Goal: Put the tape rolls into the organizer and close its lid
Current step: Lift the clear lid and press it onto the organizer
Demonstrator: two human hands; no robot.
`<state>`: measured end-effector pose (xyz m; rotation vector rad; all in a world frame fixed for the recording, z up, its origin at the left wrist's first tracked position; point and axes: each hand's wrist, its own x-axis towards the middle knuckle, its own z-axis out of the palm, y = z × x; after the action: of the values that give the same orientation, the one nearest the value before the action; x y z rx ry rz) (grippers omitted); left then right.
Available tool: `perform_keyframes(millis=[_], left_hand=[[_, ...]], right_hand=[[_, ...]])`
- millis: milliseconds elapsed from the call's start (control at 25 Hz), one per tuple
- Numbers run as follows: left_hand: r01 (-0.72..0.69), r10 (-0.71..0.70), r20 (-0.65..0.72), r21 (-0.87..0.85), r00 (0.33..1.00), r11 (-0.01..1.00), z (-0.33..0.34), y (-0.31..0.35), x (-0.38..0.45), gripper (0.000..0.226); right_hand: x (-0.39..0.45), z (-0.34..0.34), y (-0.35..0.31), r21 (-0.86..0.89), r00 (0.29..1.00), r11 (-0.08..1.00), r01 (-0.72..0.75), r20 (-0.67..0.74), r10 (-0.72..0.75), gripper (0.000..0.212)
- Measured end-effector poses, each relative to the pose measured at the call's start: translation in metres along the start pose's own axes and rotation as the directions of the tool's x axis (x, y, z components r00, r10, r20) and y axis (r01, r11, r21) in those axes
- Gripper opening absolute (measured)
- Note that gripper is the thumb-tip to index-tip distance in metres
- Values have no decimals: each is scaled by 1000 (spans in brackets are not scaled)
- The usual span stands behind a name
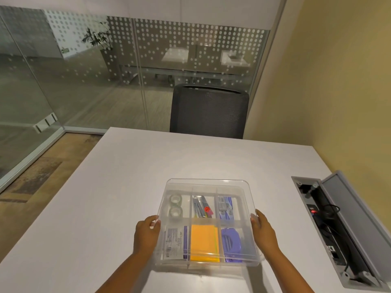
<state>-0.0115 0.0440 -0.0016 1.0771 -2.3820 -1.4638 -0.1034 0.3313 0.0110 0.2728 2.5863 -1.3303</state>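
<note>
Two bare hands grip a clear plastic organizer (206, 224) on a white table (118, 187). We see the left hand (147, 234) at the organizer's left edge, fingers curled together over the rim of the transparent lid (207, 183), and the right hand (263, 231) at the right edge, fingers pressed flat and close along the lid's side. The lid lies over the compartments, though we cannot tell whether it is fully seated. Through it we make out two tape rolls (176, 206) lying one behind the other in the far-left compartment, pens (201, 206) in the far-middle one, orange sticky notes (204, 242) in the near-middle one, a printed packet (174, 242) at near left and a purple item (230, 243) at near right. A dark mesh chair (208, 112) stands at the table's far edge. An open cable tray (332, 227) is set into the tabletop at right.
</note>
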Motion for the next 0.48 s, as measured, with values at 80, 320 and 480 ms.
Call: perform_keyframes(millis=[80, 320, 480], left_hand=[[0, 6, -83, 67, 997, 998, 8, 1, 0, 30], [37, -30, -117, 55, 993, 998, 23, 0, 14, 33], [64, -58, -85, 64, 995, 996, 30, -6, 13, 34]], right_hand=[[10, 8, 1, -4, 1000, 1000, -15, -8, 15, 45], [28, 21, 8, -27, 1000, 999, -30, -5, 30, 44], [33, 18, 14, -29, 999, 999, -43, 10, 43, 44]])
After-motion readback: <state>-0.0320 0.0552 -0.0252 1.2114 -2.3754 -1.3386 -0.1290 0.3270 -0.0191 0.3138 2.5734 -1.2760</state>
